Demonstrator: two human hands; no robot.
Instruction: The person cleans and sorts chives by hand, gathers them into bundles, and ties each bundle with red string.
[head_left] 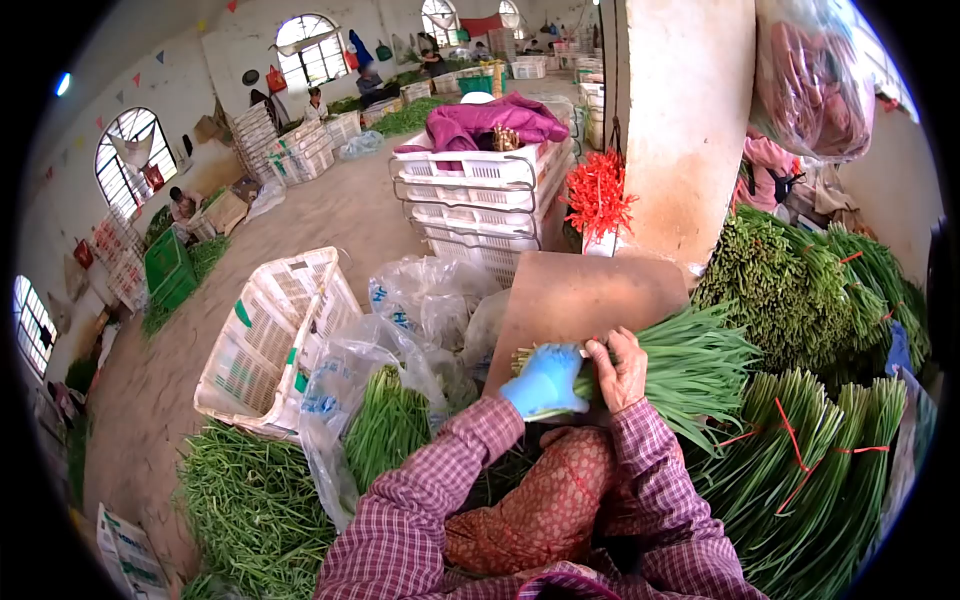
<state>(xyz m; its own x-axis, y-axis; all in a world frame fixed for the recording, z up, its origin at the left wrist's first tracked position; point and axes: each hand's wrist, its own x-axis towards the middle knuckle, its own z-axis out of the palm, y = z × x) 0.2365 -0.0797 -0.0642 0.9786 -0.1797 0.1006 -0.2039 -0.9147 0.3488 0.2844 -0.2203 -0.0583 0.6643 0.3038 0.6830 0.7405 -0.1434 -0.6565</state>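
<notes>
A bunch of green chives (700, 362) lies across my front, over the lower part of a brown board (590, 290). Its leaves fan out to the right, and the pale stem ends show at the left. In a blue glove, my left hand (548, 380) is closed around the stem end. My bare right hand (620, 368) grips the bunch just right of the glove, thumb toward the left hand. The parts of the stems under both hands are hidden.
Right of me lie bundled chives (770, 440) with red ties. On the left are a plastic bag with chives (388, 420), a white crate (270, 340) and loose greens (255, 490). Stacked crates (475, 210) stand ahead, beside a pillar (685, 130) with red ties (598, 195).
</notes>
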